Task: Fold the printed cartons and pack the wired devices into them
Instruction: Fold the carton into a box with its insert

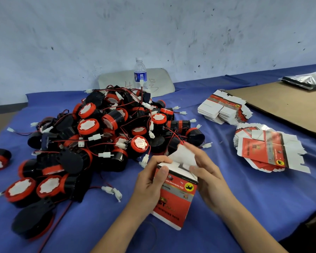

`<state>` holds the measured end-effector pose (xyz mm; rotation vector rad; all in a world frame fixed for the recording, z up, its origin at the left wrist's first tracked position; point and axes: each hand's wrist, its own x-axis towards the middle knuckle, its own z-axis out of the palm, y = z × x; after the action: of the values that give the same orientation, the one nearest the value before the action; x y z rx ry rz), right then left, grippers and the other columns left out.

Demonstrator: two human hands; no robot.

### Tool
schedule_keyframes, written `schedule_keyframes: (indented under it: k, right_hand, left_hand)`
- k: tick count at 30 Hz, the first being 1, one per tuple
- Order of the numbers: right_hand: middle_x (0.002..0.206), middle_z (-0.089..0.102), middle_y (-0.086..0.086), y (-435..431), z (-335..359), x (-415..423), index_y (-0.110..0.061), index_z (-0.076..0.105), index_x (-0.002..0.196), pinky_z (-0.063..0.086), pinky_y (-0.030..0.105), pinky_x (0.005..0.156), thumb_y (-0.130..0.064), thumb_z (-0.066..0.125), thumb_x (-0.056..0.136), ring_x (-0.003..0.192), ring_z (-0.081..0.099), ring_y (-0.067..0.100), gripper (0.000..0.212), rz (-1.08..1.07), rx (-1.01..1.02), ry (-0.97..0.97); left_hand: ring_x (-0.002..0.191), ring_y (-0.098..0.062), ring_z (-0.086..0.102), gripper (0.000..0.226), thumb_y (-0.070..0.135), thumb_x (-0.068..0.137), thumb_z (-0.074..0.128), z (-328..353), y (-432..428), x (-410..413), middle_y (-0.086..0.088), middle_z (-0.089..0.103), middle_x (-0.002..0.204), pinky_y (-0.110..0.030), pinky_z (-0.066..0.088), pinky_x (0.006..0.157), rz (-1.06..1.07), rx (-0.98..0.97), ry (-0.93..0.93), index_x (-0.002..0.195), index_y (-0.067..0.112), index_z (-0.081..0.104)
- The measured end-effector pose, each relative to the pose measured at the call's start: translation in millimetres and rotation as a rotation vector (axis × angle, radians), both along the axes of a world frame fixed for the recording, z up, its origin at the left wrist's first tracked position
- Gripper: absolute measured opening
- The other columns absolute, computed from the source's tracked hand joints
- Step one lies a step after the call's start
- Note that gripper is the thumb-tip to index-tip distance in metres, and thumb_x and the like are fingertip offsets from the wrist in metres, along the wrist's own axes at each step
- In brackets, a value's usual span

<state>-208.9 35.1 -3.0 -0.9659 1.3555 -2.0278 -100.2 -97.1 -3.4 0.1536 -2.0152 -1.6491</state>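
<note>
Wired devices [102,139]: red-and-black units heaped on the blue-covered table [235,207], left of and behind the hands, with their wires tangled. The nearest ones lie just beyond the carton.
Left hand [150,179]: curled round the left side of the printed carton [175,196], thumb pressed on its red face, steadying it.
Printed carton: opened into a box and tilted, held between both hands near the table's front edge. Its open end points toward the heap; I cannot tell whether a device is inside.
Top flap [184,156]: white, standing up, not yet tucked.
Right hand [206,172]: pinching the top flap between thumb and fingers at the carton's upper right corner.
Step in hand: probably forming this end. Keep the left grip square so the walls do not skew, fold the side tabs first, then crease the flap on its score before tucking.
Flat cartons [268,152]: two fanned stacks to the right, well apart from the hands.
</note>
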Motion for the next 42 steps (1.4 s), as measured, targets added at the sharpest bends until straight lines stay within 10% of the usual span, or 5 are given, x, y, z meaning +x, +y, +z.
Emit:
schedule_keyframes:
  k: [4,11,22,30,42]
  right_hand:
    - [0.119,0.067,0.009,1.8,-0.4,-2.7,-0.053,0.038,0.139,0.056,0.029,0.071,0.0,0.056,0.088,0.09,0.068,0.021,0.075,0.057,-0.039,-0.138]
    - [0.133,0.061,-0.004,1.0,1.4,3.8,-0.017,0.074,0.109,0.054,0.03,0.082,-0.044,0.055,0.09,0.118,0.061,0.022,0.038,0.089,0.131,-0.104]
    - [0.129,0.06,0.017,2.9,1.8,-6.6,-0.02,0.058,0.131,0.056,0.039,0.084,-0.021,0.07,0.073,0.106,0.065,0.029,0.059,0.421,0.14,-0.474]
    - [0.127,0.062,0.018,-0.6,0.8,-8.0,-0.038,0.056,0.13,0.057,0.045,0.081,-0.008,0.066,0.076,0.106,0.064,0.037,0.062,0.147,-0.043,-0.408]
    - [0.129,0.059,0.017,1.2,-0.5,-4.0,-0.038,0.051,0.134,0.057,0.037,0.072,-0.001,0.058,0.08,0.101,0.065,0.03,0.066,0.091,-0.01,-0.228]
  left_hand:
    - [0.066,-0.003,0.062,0.021,0.06,0.082,0.05,0.3,0.8,-1.1,0.011,0.065,0.077,-0.019,0.05,0.059,-0.009,-0.015,0.003,0.095,0.046,0.059]
    - [0.072,-0.006,0.062,0.019,0.054,0.081,0.052,-3.2,-1.0,-1.0,0.01,0.065,0.081,-0.023,0.051,0.066,0.036,0.025,0.012,0.093,0.04,0.058]
    - [0.107,-0.006,0.062,0.054,0.075,0.087,0.037,-2.0,-1.4,0.0,0.017,0.064,0.12,-0.031,0.051,0.087,0.108,-0.306,0.022,0.127,0.042,0.05]
    - [0.128,0.009,0.029,0.123,0.075,0.051,0.071,-0.7,23.0,1.2,0.035,0.025,0.146,-0.037,0.037,0.107,0.166,-0.505,-0.11,0.14,0.062,-0.014]
    - [0.137,0.002,0.03,0.118,0.061,0.064,0.074,-1.9,17.5,-2.3,0.034,0.02,0.147,-0.046,0.044,0.103,0.113,-0.627,-0.043,0.146,0.052,-0.01]
